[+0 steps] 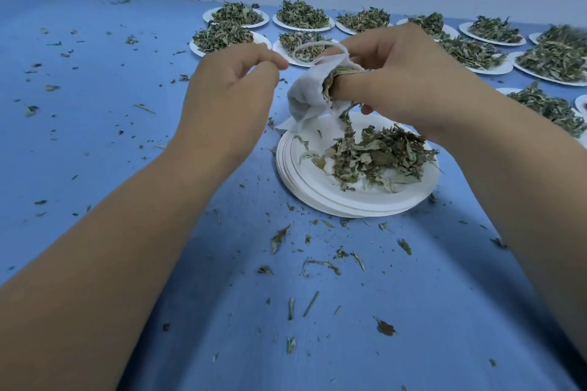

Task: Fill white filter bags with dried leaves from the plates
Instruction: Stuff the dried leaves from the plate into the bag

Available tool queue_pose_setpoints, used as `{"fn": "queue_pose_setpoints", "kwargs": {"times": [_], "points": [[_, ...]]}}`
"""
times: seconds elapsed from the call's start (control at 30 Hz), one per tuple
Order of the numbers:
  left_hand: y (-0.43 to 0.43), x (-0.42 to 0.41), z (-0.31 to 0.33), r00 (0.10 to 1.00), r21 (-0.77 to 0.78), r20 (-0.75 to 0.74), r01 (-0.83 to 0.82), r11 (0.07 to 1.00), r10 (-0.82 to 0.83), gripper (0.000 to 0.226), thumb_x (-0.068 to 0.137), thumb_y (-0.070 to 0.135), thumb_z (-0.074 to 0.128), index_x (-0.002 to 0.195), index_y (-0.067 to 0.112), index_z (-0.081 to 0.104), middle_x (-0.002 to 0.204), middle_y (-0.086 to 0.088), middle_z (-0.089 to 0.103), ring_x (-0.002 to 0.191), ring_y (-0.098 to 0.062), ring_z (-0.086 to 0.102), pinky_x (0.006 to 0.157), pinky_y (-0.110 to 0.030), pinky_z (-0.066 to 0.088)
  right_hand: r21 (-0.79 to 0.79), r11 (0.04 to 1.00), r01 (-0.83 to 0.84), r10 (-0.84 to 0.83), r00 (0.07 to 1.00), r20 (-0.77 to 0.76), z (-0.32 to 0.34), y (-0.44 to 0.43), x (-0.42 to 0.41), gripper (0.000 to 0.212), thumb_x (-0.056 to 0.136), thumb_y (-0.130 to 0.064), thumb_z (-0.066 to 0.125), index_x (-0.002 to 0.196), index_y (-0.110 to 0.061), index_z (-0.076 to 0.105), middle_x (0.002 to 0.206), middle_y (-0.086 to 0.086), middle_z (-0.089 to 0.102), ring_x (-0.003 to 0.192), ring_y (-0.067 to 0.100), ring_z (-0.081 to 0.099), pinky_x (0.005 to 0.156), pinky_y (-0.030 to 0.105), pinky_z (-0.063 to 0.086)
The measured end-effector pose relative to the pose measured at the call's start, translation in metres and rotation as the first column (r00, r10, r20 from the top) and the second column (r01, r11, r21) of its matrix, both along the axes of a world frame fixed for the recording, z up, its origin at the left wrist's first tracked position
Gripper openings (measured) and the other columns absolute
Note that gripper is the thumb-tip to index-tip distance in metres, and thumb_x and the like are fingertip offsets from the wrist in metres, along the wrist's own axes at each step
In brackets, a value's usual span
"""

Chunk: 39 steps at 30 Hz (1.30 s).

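White filter bag (306, 95) above leaf-strewn plate (355, 197)

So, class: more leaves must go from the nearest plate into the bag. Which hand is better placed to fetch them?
Right. The right hand is directly above the leaf pile on the near plate, holding leaves at the mouth of the filter bag; the left hand pinches its string.

The left half of the desk (95, 105) carries only scattered leaf scraps (279, 240), so a hand can sweep through unhindered. The stack of white plates (317, 200) blocks the near middle. Rows of leaf-heaped plates (303, 29) crowd the far edge and right side.
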<state>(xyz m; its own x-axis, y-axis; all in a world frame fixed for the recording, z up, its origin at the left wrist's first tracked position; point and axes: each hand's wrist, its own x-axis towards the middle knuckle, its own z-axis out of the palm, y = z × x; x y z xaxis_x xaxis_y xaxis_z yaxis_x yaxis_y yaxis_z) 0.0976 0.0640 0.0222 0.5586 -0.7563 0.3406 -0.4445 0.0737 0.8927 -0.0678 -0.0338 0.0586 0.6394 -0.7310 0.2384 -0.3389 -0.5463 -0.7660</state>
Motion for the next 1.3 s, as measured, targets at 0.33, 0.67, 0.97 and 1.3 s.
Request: {"fn": "queue_pose_setpoints", "kwargs": {"times": [0.33,0.67,0.97,1.3], "points": [[0.002,-0.020,-0.004,0.919,-0.027,0.394,-0.030,0.999,0.038,0.029,0.090,0.047,0.062,0.070,0.026,0.059,0.061,0.021,0.059,0.066,0.002,0.057,0.057,-0.012,0.039,-0.164,0.984,0.065,-0.081,0.992,-0.092,0.004,0.001,0.020,0.017,0.078,-0.016,0.070,0.090,-0.025,0.078,0.092,-0.006,0.075,0.084,0.023,0.072,0.074,0.049,0.060],[0.003,-0.011,-0.002,0.907,0.027,0.419,0.025,0.999,-0.033,0.019,0.096,0.029,0.060,0.080,0.019,0.062,0.056,0.009,0.050,0.057,-0.007,0.048,0.060,-0.026,0.044,-0.287,0.947,0.141,-0.169,0.983,-0.075,-0.001,-0.006,0.034,0.011,0.076,-0.014,0.071,0.083,-0.022,0.067,0.081,-0.005,0.068,0.058,0.005,0.052,0.054,0.016,0.044],[0.008,-0.012,0.007,0.973,-0.029,0.142,0.186,0.982,-0.180,0.019,0.096,0.015,0.059,0.080,0.006,0.065,0.071,-0.020,0.060,0.064,-0.034,0.054,0.067,-0.051,0.055,-0.412,0.896,0.163,-0.239,0.960,-0.142,-0.006,-0.007,0.037,0.019,0.074,-0.006,0.062,0.087,-0.019,0.059,0.077,-0.009,0.057,0.068,0.011,0.046,0.050,0.013,0.030],[0.001,0.002,0.003,0.992,0.012,0.022,0.128,0.992,-0.128,0.025,0.092,0.022,0.056,0.069,0.012,0.057,0.065,-0.007,0.047,0.059,-0.020,0.044,0.071,-0.055,0.055,0.008,1.000,-0.030,0.031,0.988,-0.149,0.020,0.002,0.016,0.038,0.080,-0.021,0.083,0.111,-0.034,0.066,0.110,-0.016,0.070,0.084,0.010,0.073,0.073,0.034,0.063]]}}
